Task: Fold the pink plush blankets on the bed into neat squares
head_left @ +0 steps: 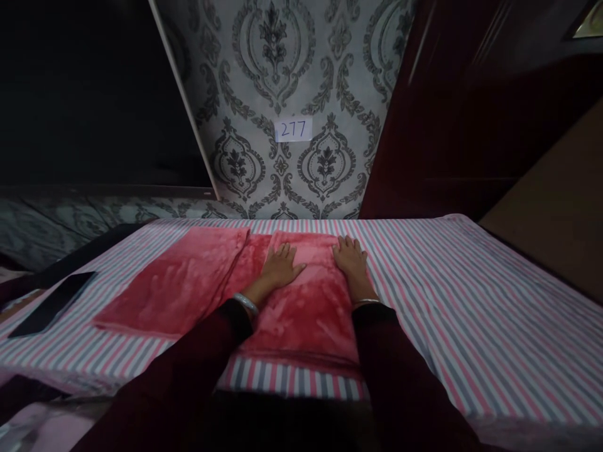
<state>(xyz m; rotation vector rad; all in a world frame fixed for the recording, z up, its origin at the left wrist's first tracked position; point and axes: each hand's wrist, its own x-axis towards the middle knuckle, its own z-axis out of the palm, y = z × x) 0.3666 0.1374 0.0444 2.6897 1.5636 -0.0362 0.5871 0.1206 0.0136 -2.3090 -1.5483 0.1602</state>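
A plush red-pink blanket [301, 314] lies on the striped cloth, its left and right parts folded inward with a darker strip between them. My left hand [281, 266] rests flat on the upper part of the right fold, fingers spread. On the same fold, near its far right corner, my right hand [351, 258] presses down with the palm flat. Neither hand grips the fabric. The left folded part [179, 282] lies untouched, its edge running diagonally beside my left forearm.
Pink, grey and white striped cloth [471, 301] covers the table. A black phone [53, 304] lies at the left. Behind stands a patterned wall with a paper marked 277 [293, 129]. A large dark screen [94, 94] hangs left; a dark red panel [452, 125] stands right.
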